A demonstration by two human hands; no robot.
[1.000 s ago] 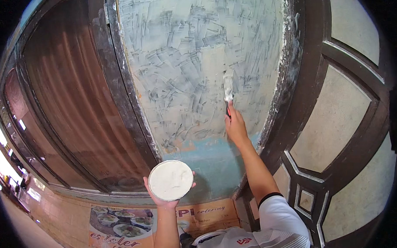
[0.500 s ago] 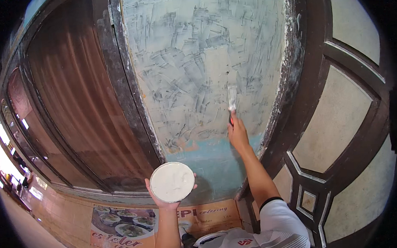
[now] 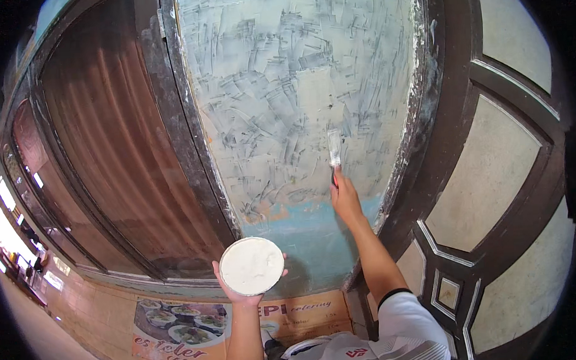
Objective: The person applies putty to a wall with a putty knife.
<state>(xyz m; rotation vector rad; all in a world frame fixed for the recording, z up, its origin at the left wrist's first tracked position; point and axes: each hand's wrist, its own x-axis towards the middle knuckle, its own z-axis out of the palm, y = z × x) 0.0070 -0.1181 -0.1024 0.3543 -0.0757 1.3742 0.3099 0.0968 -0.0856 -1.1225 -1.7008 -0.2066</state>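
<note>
So a coat of pale grey filler is being skimmed onto the tall plaster wall strip (image 3: 298,97) between the dark wooden frames, and it looks like the spreading step is well along: most of the strip is already covered in criss-cross trowel marks, with only the bare blue band (image 3: 309,233) below the fingers left untouched. The right hand (image 3: 344,196) is clenched around the red handle of a narrow steel putty knife (image 3: 334,150), whose blade sticks up above the fingertips and is laid flat against the wall. The left hand (image 3: 241,289) is cupped under a round shallow white dish (image 3: 251,265), fingers curled up around its rim, held level and well clear of the wall, down and to the left of the knife hand. The dish is filled nearly to the brim with smooth white putty, no dents visible in it. The next move probably calls for the blade to be reloaded from the dish, then drawn over the blue patch just under the knuckles with even pressure so no ridges get left.
</note>
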